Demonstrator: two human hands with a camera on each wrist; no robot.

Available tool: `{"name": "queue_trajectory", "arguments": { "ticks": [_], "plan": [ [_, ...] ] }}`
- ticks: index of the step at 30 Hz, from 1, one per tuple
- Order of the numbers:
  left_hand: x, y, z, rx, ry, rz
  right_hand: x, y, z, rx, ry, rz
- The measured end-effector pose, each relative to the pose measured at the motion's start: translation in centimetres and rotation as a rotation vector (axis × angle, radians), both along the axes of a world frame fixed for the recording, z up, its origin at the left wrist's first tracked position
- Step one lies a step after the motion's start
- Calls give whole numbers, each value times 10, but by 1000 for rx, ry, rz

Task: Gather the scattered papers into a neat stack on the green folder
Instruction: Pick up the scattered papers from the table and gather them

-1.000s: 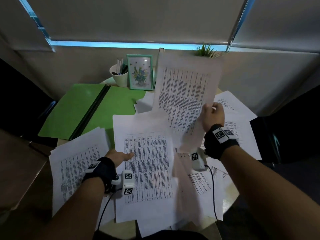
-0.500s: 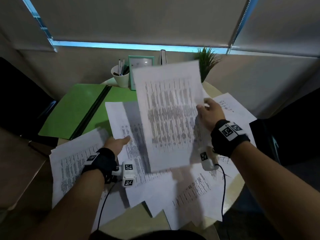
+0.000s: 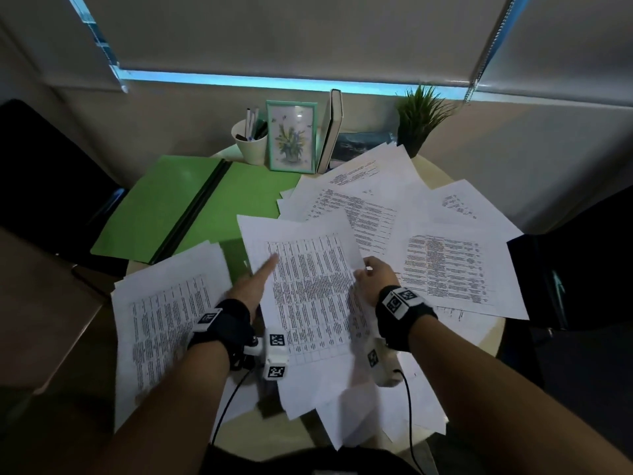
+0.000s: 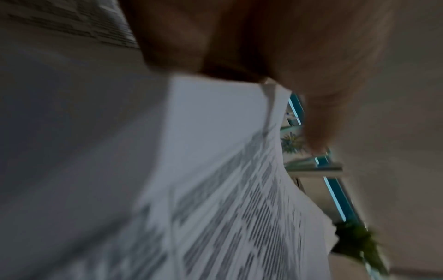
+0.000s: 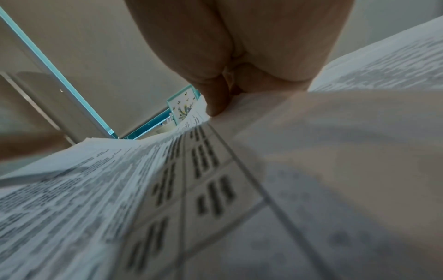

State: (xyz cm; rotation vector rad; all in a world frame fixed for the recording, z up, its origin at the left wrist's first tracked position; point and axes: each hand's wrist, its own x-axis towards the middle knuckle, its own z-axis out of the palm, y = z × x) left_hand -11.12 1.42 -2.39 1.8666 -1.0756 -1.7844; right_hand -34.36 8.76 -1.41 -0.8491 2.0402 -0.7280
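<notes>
The open green folder [image 3: 191, 207] lies at the table's back left, nothing resting on its middle. Printed white papers are spread around it: one pile at the left [image 3: 164, 323], several sheets at the right [image 3: 445, 269] and back [image 3: 359, 193]. In the centre, a small bundle of printed sheets [image 3: 308, 289] is held low over the table. My right hand [image 3: 373, 279] pinches its right edge, thumb on top [image 5: 215, 102]. My left hand [image 3: 255, 282] holds its left edge with one digit laid over the print; the other fingers are hidden beneath. The left wrist view is blurred.
A white pen cup [image 3: 250, 142], a framed flower picture [image 3: 291, 137], an upright book [image 3: 332, 128] and a potted plant [image 3: 421, 118] line the back. The round table's rim [image 3: 493, 337] curves at the right. Dark chairs stand left [image 3: 44, 173] and right [image 3: 575, 262].
My right hand has brought the raised sheet down from upright to nearly flat over the centre papers. My left hand has slid forward and taken the bundle's left edge.
</notes>
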Motion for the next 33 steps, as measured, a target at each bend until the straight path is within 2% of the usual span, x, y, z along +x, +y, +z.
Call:
{"name": "queue_trajectory", "arguments": {
  "ticks": [2,4,7,11,14,18,21,26,29,33],
  "plan": [
    [-2,8,11,-91,-174,-81,5,1,-3,16,-3,17],
    [-4,12,17,-130,-212,-89,7,4,-10,9,-16,11],
    [-4,6,23,-172,-176,-92,0,11,-15,-44,-107,-32],
    [0,-5,50,-294,-127,-221,-21,17,-10,-67,-294,-52],
    [-1,-9,83,-421,-77,-333,-28,13,8,-154,-418,1],
    [-4,-11,126,-553,38,-377,-30,3,52,-375,-518,133],
    [-8,-14,147,-655,106,-305,-26,-5,83,-475,-493,234],
    [-17,-9,162,-813,224,-39,-14,-12,105,-651,-462,118],
    [-19,-7,158,-891,201,58,-10,-13,105,-687,-422,47],
    [-25,-2,136,-850,245,161,-4,-10,99,-676,-407,4]
  ]
}}
